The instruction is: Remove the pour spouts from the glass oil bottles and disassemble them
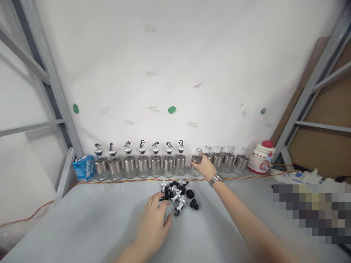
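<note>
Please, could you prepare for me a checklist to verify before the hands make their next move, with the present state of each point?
1. Right hand is at one clear glass bottle with a steel band: ok.
2. That hand's grip is firm: cannot tell.
3. That bottle's mouth is uncovered, with no spout in it: ok.
4. Left hand is at the pile of black-and-silver pour spouts: ok.
5. Left hand already holds one spout: cannot tell.
6. Space before the bottles is free of cables: not ok, a twisted red-and-yellow wire runs along there.
</note>
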